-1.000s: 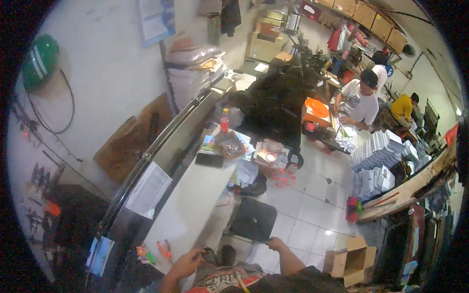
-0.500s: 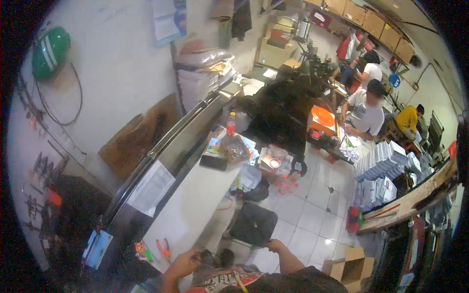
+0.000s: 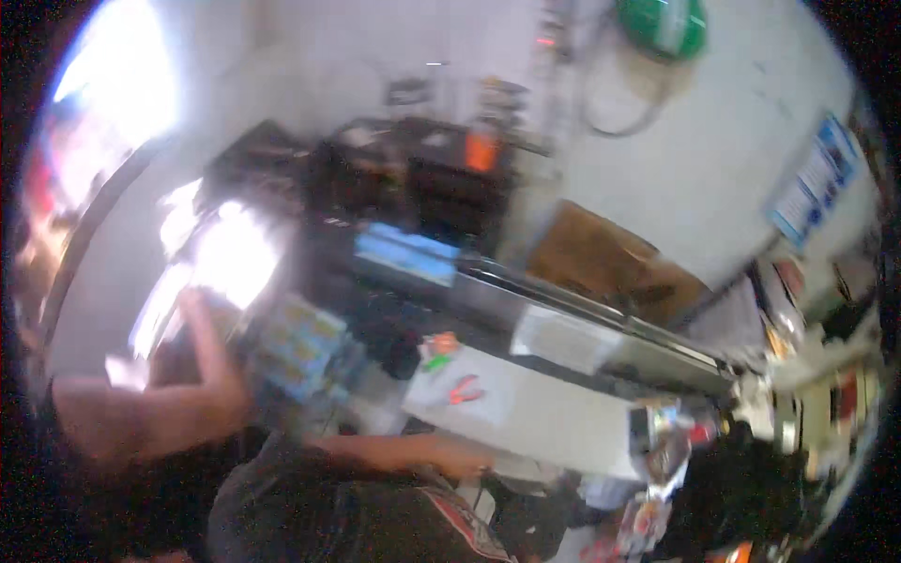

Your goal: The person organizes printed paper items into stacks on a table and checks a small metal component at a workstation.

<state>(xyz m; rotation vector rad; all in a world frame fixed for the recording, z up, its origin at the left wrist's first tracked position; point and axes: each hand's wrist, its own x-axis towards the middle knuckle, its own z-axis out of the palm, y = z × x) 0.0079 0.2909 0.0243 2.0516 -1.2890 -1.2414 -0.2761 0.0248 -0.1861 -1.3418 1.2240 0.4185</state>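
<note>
My left arm reaches across the lower middle of the head view, and my left hand (image 3: pixel 465 458) is by the near edge of the white tabletop (image 3: pixel 535 399). Motion smears its fingers, so I cannot tell whether they are open or closed or hold anything. My right hand is out of view. On the tabletop beyond my left hand lie red-handled pliers (image 3: pixel 464 390) and a small orange-and-green packet (image 3: pixel 438 351).
At the left, a co-worker's bent bare arm (image 3: pixel 211 375) reaches toward a brightly lit area. Beside it is a blurred stack of printed sheets (image 3: pixel 300 342). A long metal-edged panel (image 3: pixel 601 319) runs behind the tabletop. A clear container (image 3: pixel 664 458) stands at its right end.
The view has swung left, bringing in the co-worker's arm, the printed sheets and a bright area. My right hand, at the dark stool before, has left view.
</note>
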